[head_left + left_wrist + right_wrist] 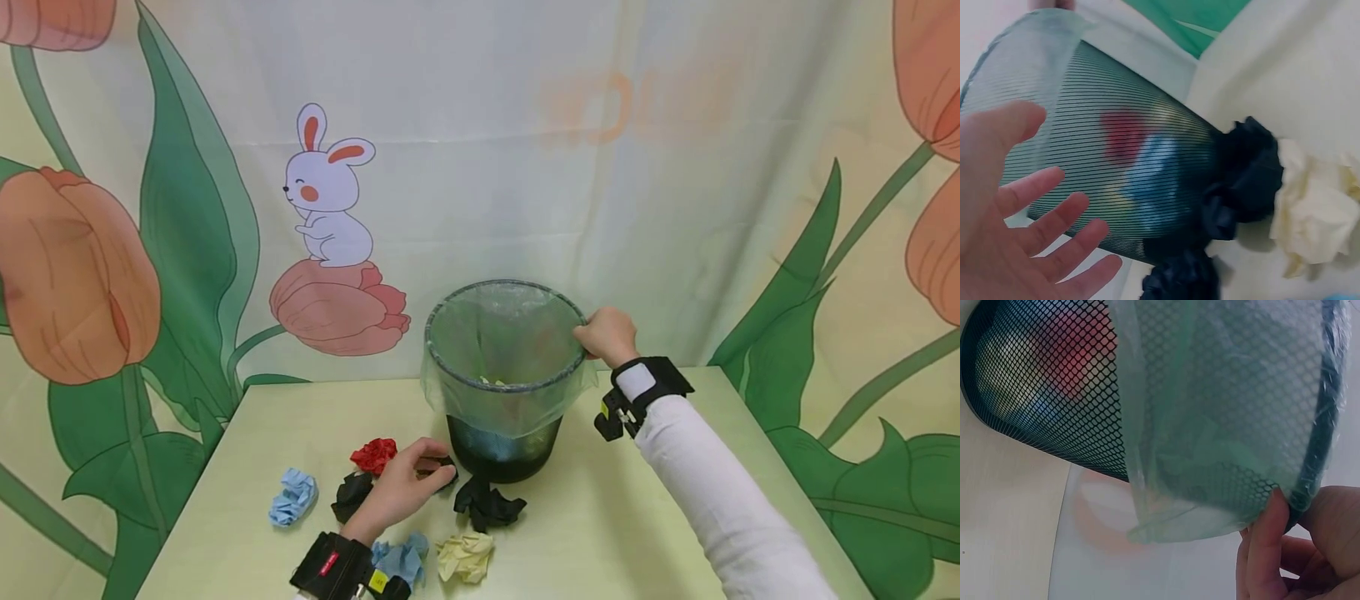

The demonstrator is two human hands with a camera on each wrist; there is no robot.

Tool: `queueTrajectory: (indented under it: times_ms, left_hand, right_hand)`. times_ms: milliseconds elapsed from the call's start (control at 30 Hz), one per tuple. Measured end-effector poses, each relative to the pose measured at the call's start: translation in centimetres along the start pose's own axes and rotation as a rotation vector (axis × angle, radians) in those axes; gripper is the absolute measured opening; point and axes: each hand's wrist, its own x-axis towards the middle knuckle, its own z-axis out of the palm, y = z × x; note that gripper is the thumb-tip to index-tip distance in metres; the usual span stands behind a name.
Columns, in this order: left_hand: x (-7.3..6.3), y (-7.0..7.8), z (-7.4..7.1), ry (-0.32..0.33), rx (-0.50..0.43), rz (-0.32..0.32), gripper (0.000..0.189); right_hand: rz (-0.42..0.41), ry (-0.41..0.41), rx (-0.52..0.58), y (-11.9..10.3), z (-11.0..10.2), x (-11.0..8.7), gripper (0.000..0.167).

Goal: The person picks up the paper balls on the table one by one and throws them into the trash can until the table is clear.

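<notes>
A pale table (600,517) carries a mesh bin (506,450) and crumpled red, black, blue and cream papers (466,557).

A person wears a long white sleeve (731,492), softly creased, on the right arm. Over its cuff sits a broad black strap (672,377) with a whitish panel (636,381). On the side facing the table's (652,492) left edge, a small black camera unit (610,425) carries a yellow label (604,407). The left grip (399,492) and right grip (610,336) are bare. The left wrist's black band (318,575) bears a red tag (328,564), its lettering too small to read; a second unit (395,589) has a yellow sticker (378,581) and what seems a silvery fitting.
</notes>
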Motion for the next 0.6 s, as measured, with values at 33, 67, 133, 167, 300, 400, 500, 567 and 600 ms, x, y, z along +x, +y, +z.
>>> queueTrajectory:
  times_ms: [33,67,133,167,300,400,500,567,600]
  left_hand:
    - [-0.2,-0.2,0.2,-0.022,0.016,0.01,0.033]
    - [-0.5,-0.3,0.4,-0.042,0.031,0.022,0.034]
    - [-0.9,-0.6,0.8,-0.07,0.073,0.051,0.036]
    - [-1.0,-0.8,0.9,-0.084,0.096,0.069,0.038]
    - [-1.7,-1.4,1.8,-0.138,0.162,0.129,0.046]
    - [-2.2,-2.0,2.6,-0.175,0.179,0.141,0.05]
    - [-2.5,-2.8,3.4,-0.19,0.215,0.141,0.049]
    - [-2.6,-3.3,4.0,-0.191,0.263,0.139,0.049]
    - [-2.7,-3.5,4.3,-0.189,0.292,0.141,0.049]
  right_hand:
    - [0.001,-0.003,0.0,0.0,0.0,0.0,0.043]
    - [0.001,-0.004,-0.001,-0.1,0.0,-0.1,0.043]
    - [-0.001,-0.006,-0.005,-0.1,0.0,-0.1,0.043]
    - [-0.002,-0.007,-0.007,-0.1,0.0,-0.1,0.043]
    - [-0.004,0.0,-0.013,-0.1,-0.1,-0.2,0.043]
    - [-0.007,0.006,-0.011,-0.1,0.0,-0.2,0.044]
    - [-0.009,0.009,-0.005,-0.1,0.1,-0.2,0.045]
    - [-0.012,0.009,-0.002,-0.1,0.1,-0.3,0.046]
    - [-0.011,0.011,-0.002,-0.2,0.0,-0.3,0.046]
